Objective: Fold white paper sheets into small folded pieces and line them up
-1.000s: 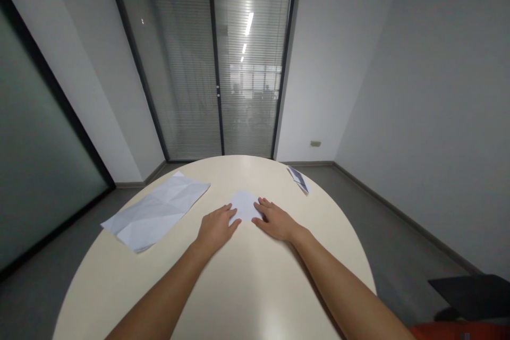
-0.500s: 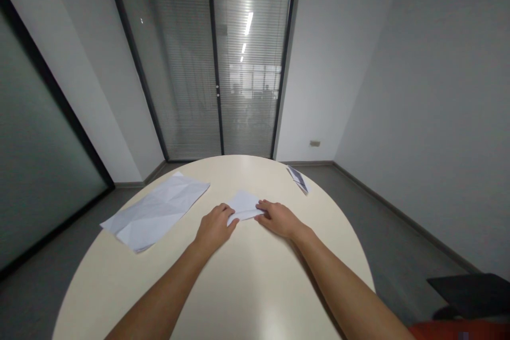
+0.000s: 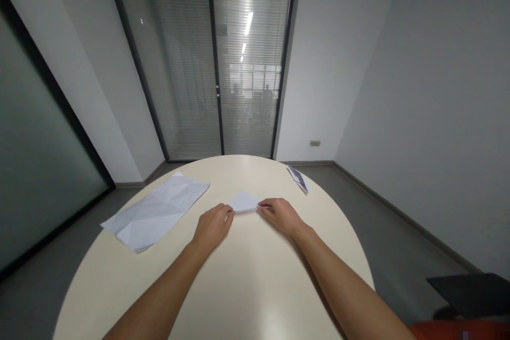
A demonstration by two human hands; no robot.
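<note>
- Head view: left hand (image 3: 213,224) and right hand (image 3: 282,215) pinch paper (image 3: 244,202), fingers closed.
- It looks partly folded, near side apparently not yet pressed flat.
- Creased sheet (image 3: 159,211) lies open, left.

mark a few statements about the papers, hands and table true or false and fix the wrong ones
1. The left hand and the right hand both hold the small white paper. True.
2. The large creased sheet lies to the right of the right hand. False: it lies to the left of the left hand.
3. The table has a curved far edge. True.
4. The white-and-dark piece is pinched in the left hand. False: it lies on the table near the far right edge, apart from both hands.
5. The large creased sheet is touched by neither hand. True.
</note>
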